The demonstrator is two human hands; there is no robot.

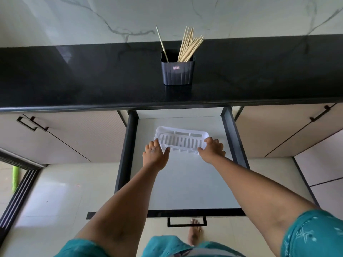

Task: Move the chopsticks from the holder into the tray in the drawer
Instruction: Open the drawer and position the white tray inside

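Observation:
A dark ribbed holder (177, 72) stands on the black countertop, with several wooden chopsticks (189, 45) leaning to its right and one single stick (161, 43) leaning left. Below, the drawer (185, 175) is pulled out. A white slotted tray (181, 139) lies on its pale floor, toward the back. My left hand (155, 154) grips the tray's left end, thumb on its near edge. My right hand (213, 147) grips the tray's right end. The tray holds no chopsticks.
The black countertop (92, 75) runs across the view under a marble wall. Beige cabinet doors with black handles (32, 123) flank the drawer. The drawer's front handle (186, 222) is near my bare foot (194, 232) on the tiled floor.

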